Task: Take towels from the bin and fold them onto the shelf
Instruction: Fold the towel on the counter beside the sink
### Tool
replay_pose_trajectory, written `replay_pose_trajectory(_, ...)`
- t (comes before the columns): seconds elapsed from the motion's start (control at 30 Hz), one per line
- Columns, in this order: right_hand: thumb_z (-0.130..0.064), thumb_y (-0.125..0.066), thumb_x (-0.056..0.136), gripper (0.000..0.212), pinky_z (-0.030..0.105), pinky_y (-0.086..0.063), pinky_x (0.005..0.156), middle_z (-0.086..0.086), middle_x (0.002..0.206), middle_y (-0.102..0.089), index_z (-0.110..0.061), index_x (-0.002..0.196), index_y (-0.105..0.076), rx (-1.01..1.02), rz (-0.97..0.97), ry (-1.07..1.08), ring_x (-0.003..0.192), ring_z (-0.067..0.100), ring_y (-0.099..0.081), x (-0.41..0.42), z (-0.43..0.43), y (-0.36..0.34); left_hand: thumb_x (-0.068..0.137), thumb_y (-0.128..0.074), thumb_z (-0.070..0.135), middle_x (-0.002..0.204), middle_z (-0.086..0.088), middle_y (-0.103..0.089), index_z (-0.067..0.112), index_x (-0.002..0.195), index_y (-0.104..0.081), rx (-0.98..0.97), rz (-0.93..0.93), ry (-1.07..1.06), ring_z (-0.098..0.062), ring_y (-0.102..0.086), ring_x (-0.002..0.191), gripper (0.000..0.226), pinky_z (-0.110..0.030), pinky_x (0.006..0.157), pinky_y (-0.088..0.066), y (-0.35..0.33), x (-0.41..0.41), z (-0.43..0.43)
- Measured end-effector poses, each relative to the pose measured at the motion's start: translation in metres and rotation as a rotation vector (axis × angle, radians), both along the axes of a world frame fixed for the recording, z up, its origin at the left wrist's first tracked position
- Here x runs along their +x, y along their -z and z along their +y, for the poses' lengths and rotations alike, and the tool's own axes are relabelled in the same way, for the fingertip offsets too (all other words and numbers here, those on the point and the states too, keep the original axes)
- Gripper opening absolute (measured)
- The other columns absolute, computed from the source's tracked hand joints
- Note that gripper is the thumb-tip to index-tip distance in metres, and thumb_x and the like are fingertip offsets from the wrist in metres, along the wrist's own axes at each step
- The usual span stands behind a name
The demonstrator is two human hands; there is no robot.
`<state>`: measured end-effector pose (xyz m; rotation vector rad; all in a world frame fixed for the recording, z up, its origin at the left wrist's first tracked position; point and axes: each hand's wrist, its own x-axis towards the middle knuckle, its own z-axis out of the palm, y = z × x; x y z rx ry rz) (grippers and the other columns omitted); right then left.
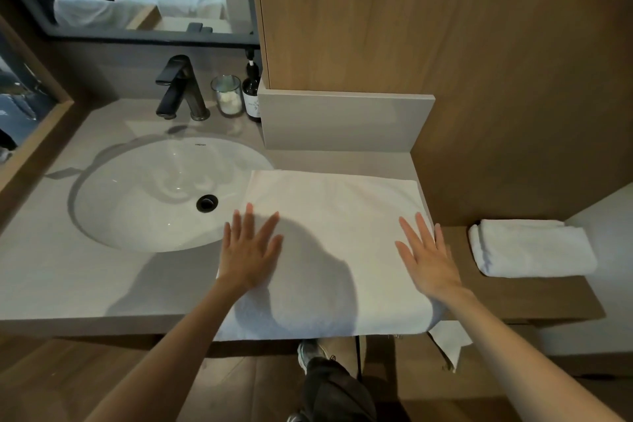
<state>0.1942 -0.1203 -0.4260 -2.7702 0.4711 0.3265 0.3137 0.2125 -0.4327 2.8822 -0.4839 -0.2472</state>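
Lying flat along the counter's (102, 284) front edge, the towel (335, 216) runs left-to-right under both flat, open palms, left hand (248, 250) and right hand (428, 259) at opposite ends.

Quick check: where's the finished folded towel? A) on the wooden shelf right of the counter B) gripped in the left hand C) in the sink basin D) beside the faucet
A: the folded towel lies on the wooden shelf, right of the spread towel on the counter.
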Motion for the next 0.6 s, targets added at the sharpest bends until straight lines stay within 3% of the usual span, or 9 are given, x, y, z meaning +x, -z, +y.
replay_pose_trajectory(0.07, -0.059, -0.019, 0.098, 0.058, 0.05, -0.014, 0.12, -0.017, 0.16, 0.015, -0.046, 0.151, -0.001, 0.081, -0.012, 0.018, 0.149, 0.026, 0.012, -0.002, -0.005, -0.004, 0.098, -0.028, 0.055, 0.159, -0.021, -0.002, 0.044, 0.15, -0.015, -0.057, 0.057, -0.082, -0.037, 0.002, 0.147, 0.054, -0.046, 0.119, -0.003, 0.001, 0.009, 0.008)
replay_pose_trajectory(0.13, -0.053, -0.037, 0.098, 0.056, 0.049, -0.027, 0.114, -0.007, 0.163, -0.003, -0.038, 0.151, -0.023, 0.144, -0.079, 0.106, 0.149, 0.03, -0.006, -0.001, -0.008, -0.008, 0.098, -0.04, 0.051, 0.149, -0.024, -0.032, 0.037, 0.149, -0.026, -0.124, 0.067, -0.127, -0.039, -0.024, 0.14, 0.055, -0.045, 0.115, -0.015, -0.002, 0.019, 0.017)
replay_pose_trajectory(0.2, -0.05, -0.051, 0.094, 0.054, 0.049, -0.029, 0.111, 0.003, 0.157, -0.027, -0.032, 0.144, -0.038, 0.168, -0.148, 0.215, 0.144, 0.031, -0.02, 0.001, -0.01, -0.008, 0.095, -0.051, 0.045, 0.123, -0.021, -0.06, 0.029, 0.146, -0.036, -0.174, 0.068, -0.134, -0.038, -0.049, 0.119, 0.056, -0.043, 0.105, -0.028, -0.004, 0.028, 0.021)
replay_pose_trajectory(0.23, -0.05, -0.055, 0.092, 0.053, 0.048, -0.029, 0.11, 0.003, 0.151, -0.036, -0.031, 0.14, -0.042, 0.152, -0.163, 0.238, 0.14, 0.031, -0.025, 0.002, -0.01, -0.008, 0.093, -0.057, 0.041, 0.112, -0.021, -0.064, 0.025, 0.145, -0.04, -0.208, 0.085, -0.152, -0.039, -0.054, 0.11, 0.057, -0.042, 0.1, -0.032, -0.006, 0.031, 0.022)
replay_pose_trajectory(0.33, -0.048, -0.063, 0.088, 0.056, 0.047, -0.032, 0.107, 0.005, 0.141, -0.047, -0.029, 0.137, -0.045, 0.143, -0.146, 0.278, 0.133, 0.031, -0.035, 0.009, -0.01, -0.012, 0.086, -0.07, 0.029, 0.106, -0.025, -0.063, 0.021, 0.141, -0.045, -0.336, 0.136, -0.275, -0.042, -0.056, 0.105, 0.062, -0.04, 0.097, -0.036, -0.008, 0.038, 0.028)
replay_pose_trajectory(0.47, -0.031, -0.073, 0.084, 0.065, 0.051, -0.038, 0.106, 0.008, 0.139, -0.047, -0.029, 0.138, -0.035, 0.365, -0.083, 0.447, 0.13, 0.037, -0.039, 0.02, -0.01, -0.025, 0.088, -0.067, 0.03, 0.101, -0.012, -0.063, 0.035, 0.135, -0.05, -0.366, 0.18, -0.322, -0.035, -0.053, 0.108, 0.05, -0.038, 0.097, -0.036, -0.014, 0.035, 0.038)
replay_pose_trajectory(0.53, -0.018, -0.07, 0.087, 0.062, 0.046, -0.041, 0.103, 0.008, 0.141, -0.045, -0.029, 0.137, -0.036, 0.493, -0.126, 0.468, 0.13, 0.036, -0.04, 0.021, -0.011, -0.026, 0.089, -0.063, 0.029, 0.1, -0.003, -0.06, 0.045, 0.128, -0.05, -0.316, 0.155, -0.343, -0.027, -0.05, 0.107, 0.043, -0.036, 0.093, -0.033, -0.022, 0.031, 0.04)
replay_pose_trajectory(0.6, -0.003, -0.063, 0.09, 0.052, 0.035, -0.041, 0.098, 0.006, 0.143, -0.043, -0.024, 0.133, -0.044, 0.651, -0.223, 0.467, 0.132, 0.033, -0.04, 0.018, -0.012, -0.028, 0.089, -0.062, 0.022, 0.091, 0.0, -0.056, 0.044, 0.122, -0.054, -0.404, 0.152, -0.322, -0.021, -0.052, 0.096, 0.04, -0.033, 0.089, -0.033, -0.027, 0.026, 0.044)
